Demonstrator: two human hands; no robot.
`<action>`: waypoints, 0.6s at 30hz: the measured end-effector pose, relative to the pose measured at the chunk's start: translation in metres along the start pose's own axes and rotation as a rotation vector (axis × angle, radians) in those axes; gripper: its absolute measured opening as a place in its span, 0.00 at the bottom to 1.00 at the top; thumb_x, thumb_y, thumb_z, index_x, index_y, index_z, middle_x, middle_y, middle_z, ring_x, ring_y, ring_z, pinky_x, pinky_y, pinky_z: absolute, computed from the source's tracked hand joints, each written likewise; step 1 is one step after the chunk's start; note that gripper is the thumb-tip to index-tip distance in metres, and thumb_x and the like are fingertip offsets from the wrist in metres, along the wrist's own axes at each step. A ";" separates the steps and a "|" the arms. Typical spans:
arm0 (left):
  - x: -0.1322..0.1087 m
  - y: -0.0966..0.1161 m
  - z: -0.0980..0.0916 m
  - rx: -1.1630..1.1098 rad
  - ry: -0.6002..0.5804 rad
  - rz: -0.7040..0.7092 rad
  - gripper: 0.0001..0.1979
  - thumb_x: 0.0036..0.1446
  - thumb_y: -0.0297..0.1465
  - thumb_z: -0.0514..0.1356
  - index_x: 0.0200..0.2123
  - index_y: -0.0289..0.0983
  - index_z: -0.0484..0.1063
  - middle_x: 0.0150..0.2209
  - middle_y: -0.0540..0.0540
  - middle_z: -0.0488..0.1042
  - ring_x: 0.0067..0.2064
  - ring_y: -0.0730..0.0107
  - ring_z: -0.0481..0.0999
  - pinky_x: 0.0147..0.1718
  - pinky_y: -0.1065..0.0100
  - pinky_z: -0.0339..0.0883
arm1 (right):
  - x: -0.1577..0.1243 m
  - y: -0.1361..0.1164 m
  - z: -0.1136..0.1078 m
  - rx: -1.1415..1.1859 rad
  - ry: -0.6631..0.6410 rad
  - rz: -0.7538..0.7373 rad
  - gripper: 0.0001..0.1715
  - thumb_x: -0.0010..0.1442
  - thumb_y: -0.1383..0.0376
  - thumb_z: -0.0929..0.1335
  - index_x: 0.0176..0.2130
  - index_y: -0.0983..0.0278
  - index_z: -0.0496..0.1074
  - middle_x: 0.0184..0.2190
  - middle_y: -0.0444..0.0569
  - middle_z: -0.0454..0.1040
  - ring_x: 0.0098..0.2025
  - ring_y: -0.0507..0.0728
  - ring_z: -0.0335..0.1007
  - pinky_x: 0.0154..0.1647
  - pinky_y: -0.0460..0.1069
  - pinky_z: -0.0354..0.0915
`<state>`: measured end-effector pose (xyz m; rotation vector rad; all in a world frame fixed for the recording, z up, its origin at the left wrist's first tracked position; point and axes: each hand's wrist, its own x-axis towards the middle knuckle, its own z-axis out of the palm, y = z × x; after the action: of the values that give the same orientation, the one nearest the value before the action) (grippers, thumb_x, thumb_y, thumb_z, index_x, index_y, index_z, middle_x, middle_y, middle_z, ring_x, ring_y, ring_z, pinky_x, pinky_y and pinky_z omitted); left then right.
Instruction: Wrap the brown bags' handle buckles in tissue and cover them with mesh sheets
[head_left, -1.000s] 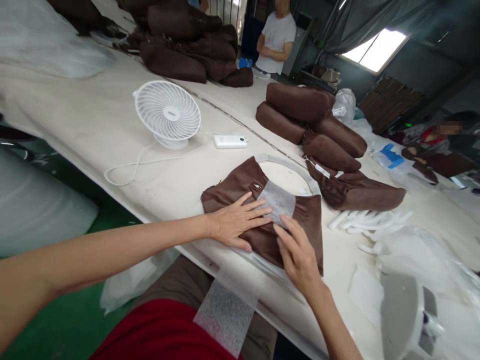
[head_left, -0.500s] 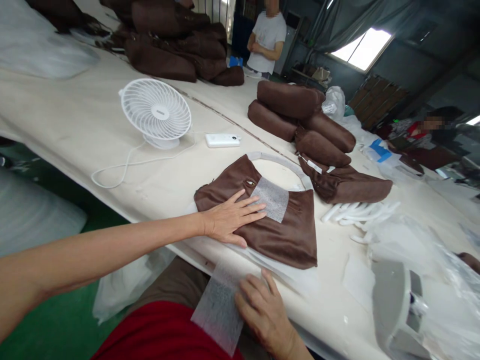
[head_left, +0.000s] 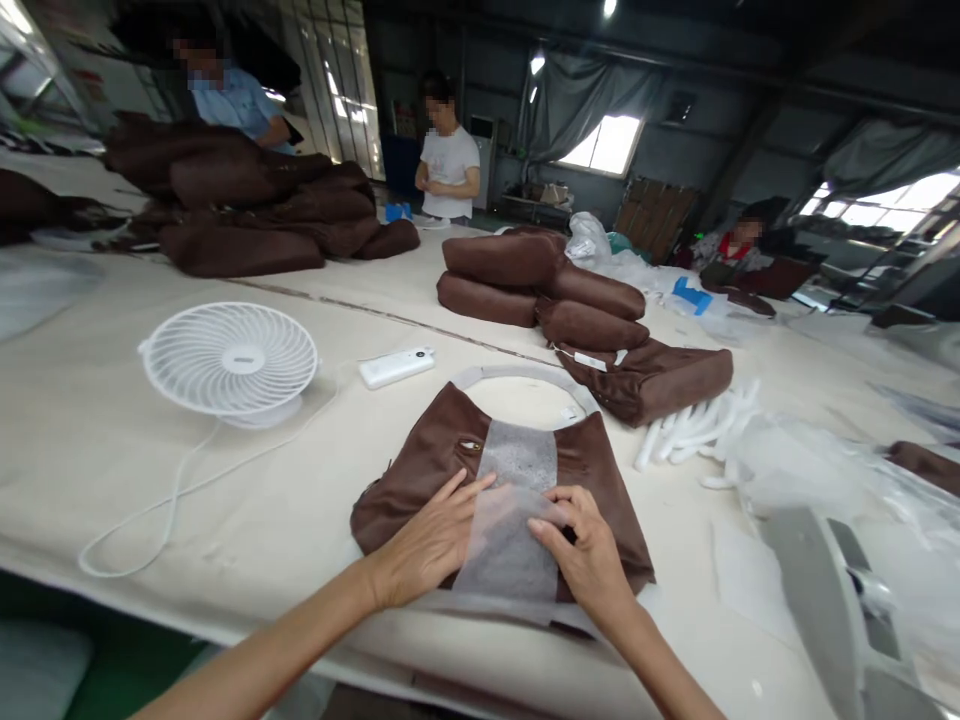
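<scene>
A brown handbag [head_left: 409, 480] lies flat on the table, its pale wrapped handle [head_left: 517, 375] arching away from me. One thin grey-white sheet [head_left: 521, 452] covers the upper middle of the bag. Over the lower middle, a second translucent sheet [head_left: 506, 560] overlaps it and hangs down to the bag's bottom edge. My right hand [head_left: 589, 545] pinches this second sheet at its upper right corner, between thumb and fingers. My left hand [head_left: 439, 535] rests flat with fingers stretched on the bag, its fingertips partly under the second sheet.
A white fan [head_left: 232, 360] with a looping cable and a white phone-like device [head_left: 396, 367] stand to the left. Brown bags [head_left: 510, 262] are stacked behind. White rolls [head_left: 697, 425], clear plastic and a grey tape dispenser [head_left: 817, 600] lie right. Several people are beyond the table.
My right hand has brought the second sheet up from my lap onto the bag's lower middle. My left hand stays on the bag. The view has tilted up.
</scene>
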<state>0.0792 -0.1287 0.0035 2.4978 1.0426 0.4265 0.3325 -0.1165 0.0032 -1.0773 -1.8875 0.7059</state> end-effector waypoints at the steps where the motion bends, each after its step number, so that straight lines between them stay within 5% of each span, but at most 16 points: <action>1: -0.001 -0.003 0.000 -0.048 0.011 0.005 0.25 0.72 0.41 0.37 0.70 0.50 0.46 0.71 0.51 0.51 0.72 0.61 0.47 0.70 0.48 0.31 | 0.000 0.001 0.003 0.023 0.009 0.060 0.09 0.62 0.62 0.70 0.30 0.61 0.74 0.41 0.50 0.72 0.46 0.59 0.68 0.49 0.54 0.64; 5: 0.002 -0.008 0.004 -0.144 0.111 -0.001 0.29 0.69 0.51 0.40 0.67 0.48 0.58 0.67 0.48 0.60 0.69 0.58 0.57 0.70 0.48 0.38 | 0.002 -0.003 0.008 0.089 0.034 0.201 0.11 0.60 0.63 0.71 0.27 0.62 0.72 0.41 0.49 0.69 0.47 0.59 0.67 0.52 0.53 0.62; 12: 0.021 0.006 0.014 -0.137 0.477 -0.273 0.17 0.67 0.44 0.54 0.41 0.45 0.81 0.44 0.50 0.82 0.47 0.61 0.80 0.53 0.60 0.71 | 0.007 -0.003 0.018 0.044 0.104 0.270 0.17 0.59 0.66 0.72 0.25 0.62 0.62 0.36 0.46 0.65 0.42 0.57 0.65 0.46 0.51 0.61; 18: 0.034 0.012 0.017 0.010 0.602 -0.374 0.21 0.65 0.45 0.55 0.26 0.40 0.75 0.25 0.52 0.76 0.27 0.70 0.75 0.29 0.71 0.66 | 0.007 -0.003 0.024 -0.060 0.161 0.361 0.18 0.61 0.64 0.70 0.26 0.61 0.59 0.32 0.43 0.62 0.37 0.55 0.64 0.41 0.50 0.60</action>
<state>0.1167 -0.1155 -0.0019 2.1438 1.6922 1.0882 0.3081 -0.1135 -0.0033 -1.4890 -1.6033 0.7407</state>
